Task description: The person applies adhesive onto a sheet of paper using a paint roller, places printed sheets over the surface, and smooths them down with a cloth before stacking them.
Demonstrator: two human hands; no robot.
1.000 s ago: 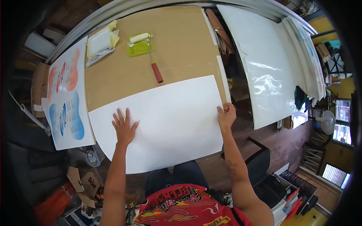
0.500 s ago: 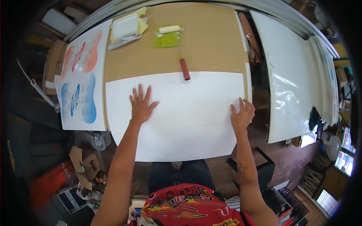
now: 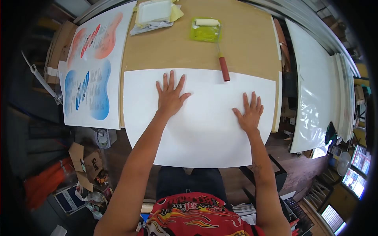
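A large white sheet (image 3: 208, 129) lies across the near part of the brown board (image 3: 165, 55), its front edge hanging near my body. My left hand (image 3: 171, 96) rests flat on the sheet's upper left, fingers spread. On the right part of the sheet lies my right hand (image 3: 249, 114), also spread and holding nothing. Beyond the sheet, a paint roller with a red handle (image 3: 224, 69) leans on a yellow-green tray (image 3: 206, 34), and the handle's end reaches over the sheet's far edge.
Printed sheets with red and blue shapes (image 3: 92, 67) lie at the left. A white container (image 3: 154, 12) sits on papers at the far left of the board. Glossy white panels (image 3: 315, 94) stand to the right, across a dark gap. An open cardboard box (image 3: 88, 163) is below left.
My right hand has left the sheet's right edge and now lies spread on its surface. My left hand has slid towards the sheet's far edge. The view has shifted too.
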